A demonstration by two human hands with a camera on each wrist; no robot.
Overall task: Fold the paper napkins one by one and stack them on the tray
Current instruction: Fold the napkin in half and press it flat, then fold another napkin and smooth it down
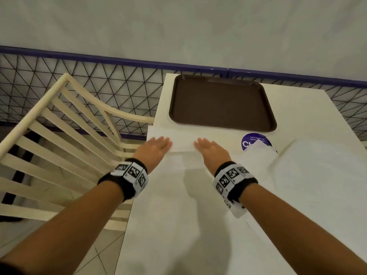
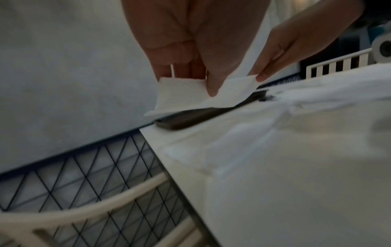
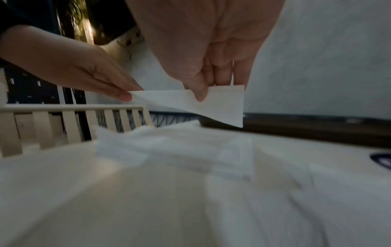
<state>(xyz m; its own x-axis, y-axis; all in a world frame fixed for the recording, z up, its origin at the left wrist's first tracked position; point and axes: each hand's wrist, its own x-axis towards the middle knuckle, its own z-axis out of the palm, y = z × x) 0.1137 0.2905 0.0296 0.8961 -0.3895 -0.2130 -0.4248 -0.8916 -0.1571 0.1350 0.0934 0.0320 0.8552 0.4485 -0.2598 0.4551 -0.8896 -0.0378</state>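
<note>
Head view: both hands look flat and palm-down over a white napkin (image 1: 181,142) at frame centre, just below the brown tray (image 1: 221,103); grip not readable from there. Wrist views settle it: left hand (image 1: 153,146) pinches one end of the napkin between thumb and fingers (image 2: 211,88), right hand (image 1: 211,149) pinches the other end the same way, thumb on the near face, fingers (image 3: 239,75) behind. So both are grasping the napkin, neither released. Wrist views also show the napkin lifted clear of the desk (image 1: 178,225), hanging as a narrow strip between the two hands, with its lower edge sagging toward the tray's near rim; head view flattens that and it reads as if lying on the desk. Napkin is plain white, thin, folded into a long band, slightly twisted along its length. Tray sits in the upper centre of the head view, nothing on it. More white napkins (image 1: 309,171) lie spread on the desk at right of frame, partly covering a round purple sticker (image 1: 256,140). Cream slatted chair (image 1: 65,135) at left of frame, black wire fence (image 1: 99,82) behind it.
</note>
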